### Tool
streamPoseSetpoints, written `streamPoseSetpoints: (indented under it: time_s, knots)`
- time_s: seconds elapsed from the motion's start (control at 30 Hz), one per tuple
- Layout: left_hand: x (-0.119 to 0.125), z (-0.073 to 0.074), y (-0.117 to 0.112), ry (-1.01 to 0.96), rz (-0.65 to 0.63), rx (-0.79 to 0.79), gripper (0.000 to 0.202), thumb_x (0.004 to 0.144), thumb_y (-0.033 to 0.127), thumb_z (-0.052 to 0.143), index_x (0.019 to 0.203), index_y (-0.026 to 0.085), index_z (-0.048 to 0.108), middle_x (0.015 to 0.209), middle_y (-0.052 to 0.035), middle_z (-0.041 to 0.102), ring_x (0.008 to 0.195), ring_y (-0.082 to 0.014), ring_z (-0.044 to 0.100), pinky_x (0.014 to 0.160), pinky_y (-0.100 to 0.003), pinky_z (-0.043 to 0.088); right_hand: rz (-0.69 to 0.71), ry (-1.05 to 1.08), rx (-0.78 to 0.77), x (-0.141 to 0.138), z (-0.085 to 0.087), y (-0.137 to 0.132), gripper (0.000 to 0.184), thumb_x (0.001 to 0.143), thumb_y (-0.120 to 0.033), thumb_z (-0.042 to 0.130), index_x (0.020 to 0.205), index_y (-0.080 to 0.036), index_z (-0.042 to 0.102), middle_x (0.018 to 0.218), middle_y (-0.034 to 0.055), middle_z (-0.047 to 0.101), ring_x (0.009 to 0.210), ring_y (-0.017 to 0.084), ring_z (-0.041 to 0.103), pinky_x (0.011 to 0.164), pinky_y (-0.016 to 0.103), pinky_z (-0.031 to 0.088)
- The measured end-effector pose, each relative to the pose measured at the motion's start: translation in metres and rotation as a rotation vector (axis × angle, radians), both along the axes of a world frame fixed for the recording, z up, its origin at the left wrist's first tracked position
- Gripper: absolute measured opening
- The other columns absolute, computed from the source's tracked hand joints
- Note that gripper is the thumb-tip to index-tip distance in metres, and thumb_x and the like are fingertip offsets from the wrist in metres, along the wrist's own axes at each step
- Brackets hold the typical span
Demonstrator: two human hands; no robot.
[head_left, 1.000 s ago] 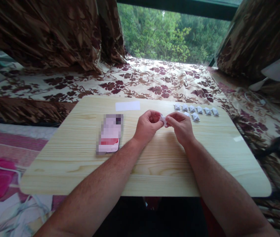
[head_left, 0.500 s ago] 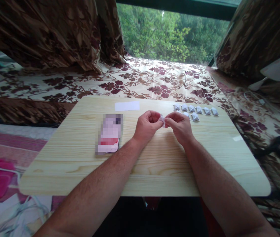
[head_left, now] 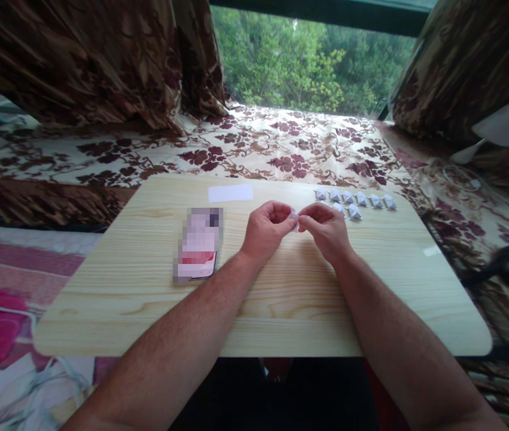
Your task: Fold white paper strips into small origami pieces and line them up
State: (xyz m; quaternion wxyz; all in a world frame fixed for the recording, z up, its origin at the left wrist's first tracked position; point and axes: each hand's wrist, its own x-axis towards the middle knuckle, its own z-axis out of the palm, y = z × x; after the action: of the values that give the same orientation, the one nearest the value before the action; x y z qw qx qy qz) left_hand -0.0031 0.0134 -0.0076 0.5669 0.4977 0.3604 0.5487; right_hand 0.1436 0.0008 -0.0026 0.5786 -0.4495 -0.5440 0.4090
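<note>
Between my two hands is a small piece of folded white paper [head_left: 295,220], mostly covered by the fingers. My left hand [head_left: 267,228] pinches its left side with thumb and fingertips. From the other side, my right hand [head_left: 327,230] grips it with thumb and forefinger. Just beyond the right hand, several small folded paper pyramids [head_left: 353,212] stand in two rows near the table's far edge; that hand partly hides the nearer row. A flat white paper strip [head_left: 230,193] lies beyond the left hand.
A phone [head_left: 198,244], its screen blurred out, lies on the wooden table [head_left: 146,323] left of my forearm. Floral fabric [head_left: 294,146] covers the ledge behind the table. A white object with a cable [head_left: 508,123] is at the far right.
Both hands stay in nearly the same place. The fingers shift slightly on the paper, and less of it shows between them now.
</note>
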Motion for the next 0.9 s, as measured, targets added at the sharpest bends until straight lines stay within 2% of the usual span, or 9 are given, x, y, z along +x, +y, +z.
streamPoseSetpoints:
  time_s: [0.2, 0.4, 0.73, 0.9]
  knots:
    - [0.0004, 0.0004, -0.0006, 0.033, -0.022, 0.053, 0.026, 0.068, 0.025, 0.081, 0.085, 0.015, 0.065, 0.071, 0.0000, 0.068, 0.065, -0.0113, 0.063, 0.061, -0.024, 0.052, 0.008, 0.010, -0.031, 0.0017, -0.0046, 0.0023, 0.003, 0.073, -0.020, 0.071, 0.072, -0.018, 0.070, 0.060, -0.0016, 0.064, 0.055, 0.012, 0.057, 0.057, 0.027, 0.045]
    - [0.0005, -0.0001, -0.0010, 0.037, -0.021, 0.081, 0.024, 0.068, 0.025, 0.080, 0.083, 0.015, 0.064, 0.070, 0.0007, 0.067, 0.064, -0.0104, 0.062, 0.060, -0.023, 0.050, 0.000, -0.018, -0.024, 0.0005, -0.0016, 0.0008, 0.004, 0.072, -0.020, 0.070, 0.071, -0.017, 0.068, 0.061, -0.0010, 0.065, 0.056, 0.012, 0.057, 0.057, 0.027, 0.045]
    - [0.0027, 0.0030, -0.0034, 0.040, -0.024, 0.053, 0.025, 0.067, 0.028, 0.081, 0.080, 0.016, 0.064, 0.069, 0.0004, 0.067, 0.063, -0.0121, 0.064, 0.061, -0.025, 0.052, -0.036, -0.043, -0.026, -0.0018, 0.0011, -0.0008, 0.004, 0.071, -0.020, 0.068, 0.067, -0.018, 0.066, 0.060, -0.0019, 0.062, 0.056, 0.012, 0.055, 0.057, 0.027, 0.045]
    - [0.0014, 0.0005, -0.0017, 0.037, -0.038, 0.062, 0.029, 0.067, 0.029, 0.082, 0.084, 0.016, 0.064, 0.070, 0.0004, 0.068, 0.065, -0.0124, 0.065, 0.062, -0.025, 0.052, -0.062, -0.051, -0.034, -0.0007, -0.0002, -0.0004, 0.003, 0.070, -0.020, 0.069, 0.069, -0.017, 0.068, 0.061, -0.0010, 0.065, 0.057, 0.012, 0.056, 0.056, 0.027, 0.045]
